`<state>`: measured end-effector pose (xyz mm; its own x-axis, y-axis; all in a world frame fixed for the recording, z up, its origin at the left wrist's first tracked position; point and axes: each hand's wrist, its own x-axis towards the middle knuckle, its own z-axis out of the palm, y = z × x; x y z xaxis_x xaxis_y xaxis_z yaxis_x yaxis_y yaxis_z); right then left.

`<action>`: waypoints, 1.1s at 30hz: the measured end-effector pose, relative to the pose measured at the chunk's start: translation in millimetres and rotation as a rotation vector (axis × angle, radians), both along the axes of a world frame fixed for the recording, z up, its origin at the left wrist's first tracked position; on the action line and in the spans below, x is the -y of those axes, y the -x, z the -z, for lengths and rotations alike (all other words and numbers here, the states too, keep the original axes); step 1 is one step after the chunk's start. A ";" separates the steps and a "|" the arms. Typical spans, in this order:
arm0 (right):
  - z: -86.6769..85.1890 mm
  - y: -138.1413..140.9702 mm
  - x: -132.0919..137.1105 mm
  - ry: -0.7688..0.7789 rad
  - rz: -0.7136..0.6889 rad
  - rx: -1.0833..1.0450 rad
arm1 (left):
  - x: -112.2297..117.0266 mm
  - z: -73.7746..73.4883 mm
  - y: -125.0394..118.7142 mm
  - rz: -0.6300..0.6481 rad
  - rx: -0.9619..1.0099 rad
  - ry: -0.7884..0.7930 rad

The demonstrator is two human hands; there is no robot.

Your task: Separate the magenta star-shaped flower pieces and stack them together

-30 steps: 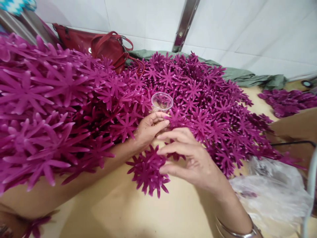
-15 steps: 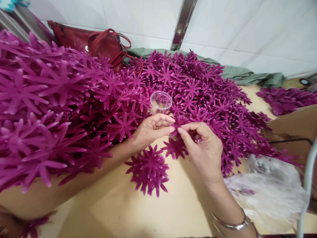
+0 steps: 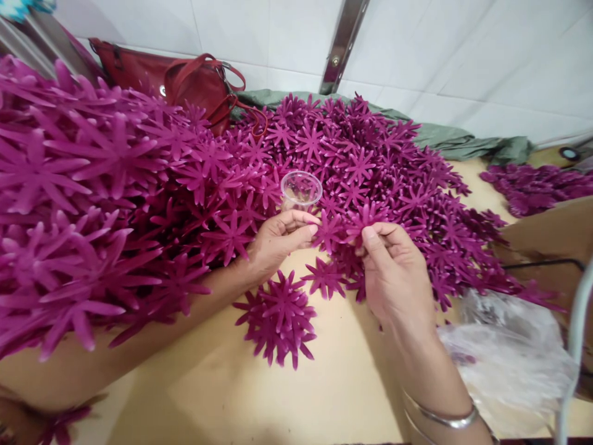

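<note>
My right hand point(image 3: 401, 266) pinches a purple artificial flower piece point(image 3: 364, 221) between thumb and forefinger. To its left, my left hand point(image 3: 282, 238) is closed in a pinch at the petal edge of another flower piece point(image 3: 328, 230). The two pieces are close together, in front of the large heap of the same star-shaped flowers point(image 3: 361, 167). Just below the hands, a single flower point(image 3: 325, 277) lies on the tabletop. A small stack of flowers point(image 3: 280, 316) sits nearer to me. Behind my left hand stands a clear plastic cup point(image 3: 301, 188).
Purple flowers pile high on the left point(image 3: 69, 185). A red handbag point(image 3: 139, 77) rests by the tiled wall. On the right are a clear plastic bag point(image 3: 509, 358), a cardboard box point(image 3: 551, 235) and more flowers point(image 3: 537, 188). Green cloth point(image 3: 454, 141) lies along the back.
My right hand has moved right with a flower piece, away from my left hand. My left hand has barely shifted. The small stack and the cup have not moved.
</note>
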<state>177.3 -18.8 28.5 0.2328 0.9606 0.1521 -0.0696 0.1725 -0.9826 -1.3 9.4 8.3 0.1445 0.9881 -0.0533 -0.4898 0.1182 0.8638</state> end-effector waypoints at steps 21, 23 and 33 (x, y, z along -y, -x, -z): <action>-4.8 10.4 7.7 -0.061 0.020 0.365 | 2.2 -2.5 0.5 0.098 -0.057 -0.097; -1.9 4.8 3.1 -0.097 0.115 0.280 | 1.5 -1.8 -0.5 0.037 -0.046 -0.079; -28.0 5.9 17.2 -0.223 -0.501 0.402 | 0.7 -5.9 0.7 0.002 0.042 0.010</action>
